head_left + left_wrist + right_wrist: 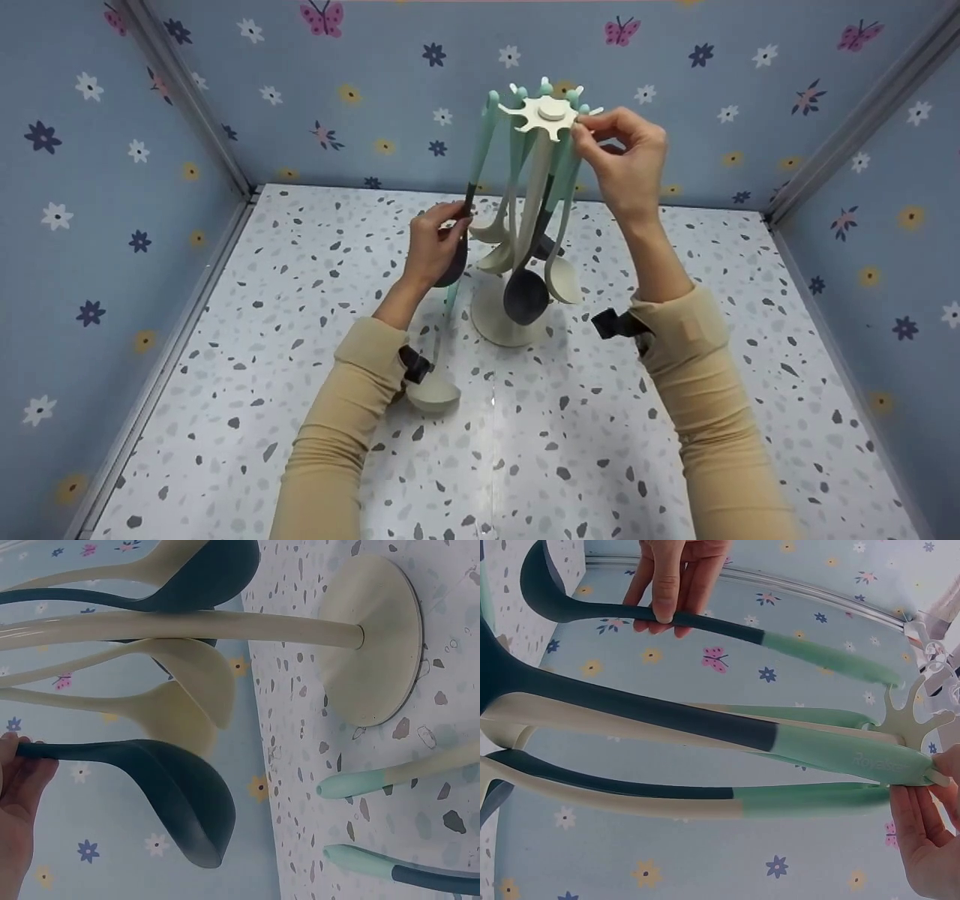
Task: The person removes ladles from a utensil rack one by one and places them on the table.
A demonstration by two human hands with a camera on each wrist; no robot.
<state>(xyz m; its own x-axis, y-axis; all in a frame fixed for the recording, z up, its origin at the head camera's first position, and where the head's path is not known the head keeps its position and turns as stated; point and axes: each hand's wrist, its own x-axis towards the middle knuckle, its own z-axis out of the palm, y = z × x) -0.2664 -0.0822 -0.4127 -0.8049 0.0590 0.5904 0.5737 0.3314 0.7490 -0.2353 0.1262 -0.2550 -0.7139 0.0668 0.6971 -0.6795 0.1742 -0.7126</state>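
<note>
My left hand (433, 247) pinches the dark shaft of a ladle (176, 787) with a mint handle. Its handle end is up beside a prong of the cream utensil stand (536, 187); in the right wrist view they meet or nearly so, and I cannot tell if it is hooked. My right hand (634, 165) pinches the stand's top rim at a prong, close to the handle end of a hanging dark utensil. Several cream and dark utensils with mint handles hang round the pole, among them a dark spoon-like one (526, 296) and a cream one (562, 279).
A cream ladle (433, 394) lies on the speckled table (600, 465), partly under my left forearm. Near it, a dark-shafted utensil (435, 879) with a mint handle also lies there. Flowered walls (420, 90) enclose the table at the back and both sides.
</note>
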